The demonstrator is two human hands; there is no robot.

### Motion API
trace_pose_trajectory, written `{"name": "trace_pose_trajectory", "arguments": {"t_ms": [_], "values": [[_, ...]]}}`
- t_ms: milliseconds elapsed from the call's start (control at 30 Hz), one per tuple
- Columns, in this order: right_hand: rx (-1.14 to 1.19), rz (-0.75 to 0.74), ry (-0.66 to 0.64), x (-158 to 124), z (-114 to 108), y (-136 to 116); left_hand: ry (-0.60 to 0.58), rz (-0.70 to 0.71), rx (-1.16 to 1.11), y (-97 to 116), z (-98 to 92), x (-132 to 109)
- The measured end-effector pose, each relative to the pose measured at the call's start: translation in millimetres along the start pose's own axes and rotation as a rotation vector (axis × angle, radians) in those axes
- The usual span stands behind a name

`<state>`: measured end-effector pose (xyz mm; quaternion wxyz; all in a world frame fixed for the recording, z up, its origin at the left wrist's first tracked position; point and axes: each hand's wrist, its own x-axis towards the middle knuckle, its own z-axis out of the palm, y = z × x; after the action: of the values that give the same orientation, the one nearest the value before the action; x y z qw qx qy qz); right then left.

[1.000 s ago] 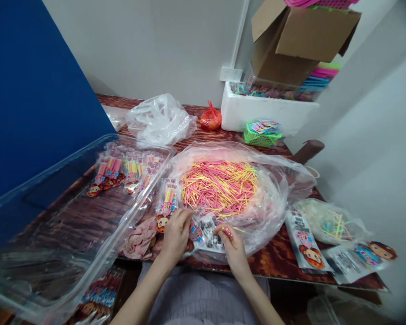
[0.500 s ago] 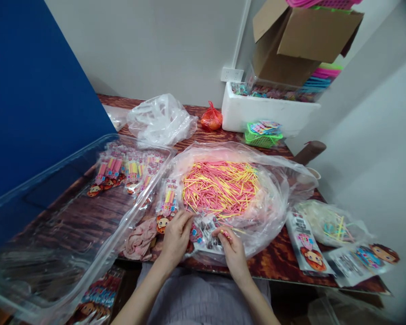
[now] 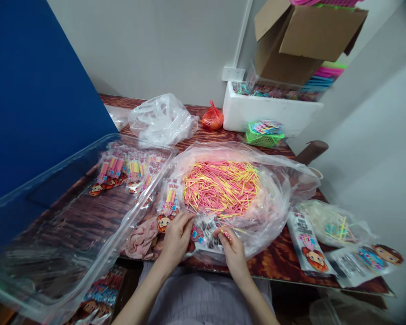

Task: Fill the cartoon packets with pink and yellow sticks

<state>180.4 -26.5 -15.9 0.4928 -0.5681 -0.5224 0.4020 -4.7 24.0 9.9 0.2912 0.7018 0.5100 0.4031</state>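
My left hand [image 3: 178,234] is closed, thumb against fingers, at the left edge of a clear printed pouch [image 3: 203,234]. Across that pouch, my right hand [image 3: 232,248] is wrapped round a small bundle of pink and yellow sticks [image 3: 226,234], whose ends show at the fingers. The pouch lies flat between both hands, partly covered by them. Just beyond it, a large open plastic bag [image 3: 274,212] holds a heap of loose pink and yellow sticks [image 3: 219,187]. A filled pouch with a cartoon face [image 3: 168,205] lies beside my left hand.
To the left stands a clear plastic bin [image 3: 122,230] with several filled pouches [image 3: 113,169] in it. A pink cloth [image 3: 140,239] lies by its wall. Flat pouches [image 3: 307,246] are at the right. Behind are a green basket [image 3: 264,139] and a white foam box [image 3: 270,110].
Everything in view sits slightly further right, as the camera has turned a little. Both hands keep the same place and grip relative to the pouch.
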Motion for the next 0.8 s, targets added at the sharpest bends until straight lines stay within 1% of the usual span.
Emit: {"name": "trace_pose_trajectory", "arguments": {"t_ms": [267, 433, 800], "values": [[0.002, -0.03, 0.0, -0.6, 0.3, -0.9, -0.012, 0.014, -0.019, 6.2, -0.3, -1.7], [0.011, -0.019, 0.001, -1.2, 0.6, -0.3, -0.002, 0.008, -0.026, 10.8, -2.9, -3.8], [-0.01, -0.018, 0.007, -0.8, 1.0, 0.0, 0.007, 0.005, -0.04, 13.5, -6.7, -6.7]]}}
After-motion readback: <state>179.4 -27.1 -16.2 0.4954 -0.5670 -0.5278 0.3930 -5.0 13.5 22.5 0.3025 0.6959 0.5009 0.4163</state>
